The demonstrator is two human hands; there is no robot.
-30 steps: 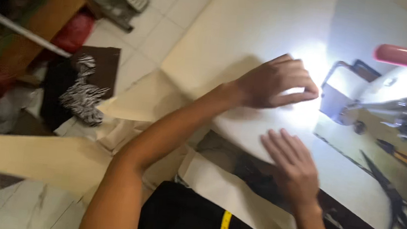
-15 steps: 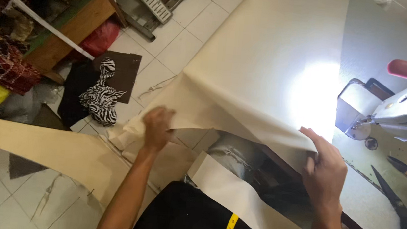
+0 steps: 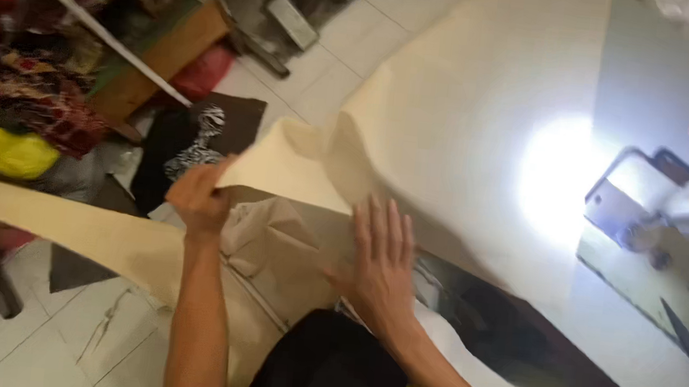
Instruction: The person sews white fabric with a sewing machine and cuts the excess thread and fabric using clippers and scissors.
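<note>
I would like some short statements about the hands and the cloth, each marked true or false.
1. The left hand pinches a corner of the cream cloth. True.
2. The right hand holds scissors. False: it lies flat, fingers spread, on the cloth.
3. A bright lamp glare falls on the cloth near the sewing machine. True.
4. The cloth is dark blue. False: it is cream.

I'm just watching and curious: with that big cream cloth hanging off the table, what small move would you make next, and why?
Probably draw the left hand outward to pull the large cream fabric sheet taut. Its grip pinches a raised, folded corner, while the right hand lies flat, fingers spread, on the slack part below the table edge.
</note>
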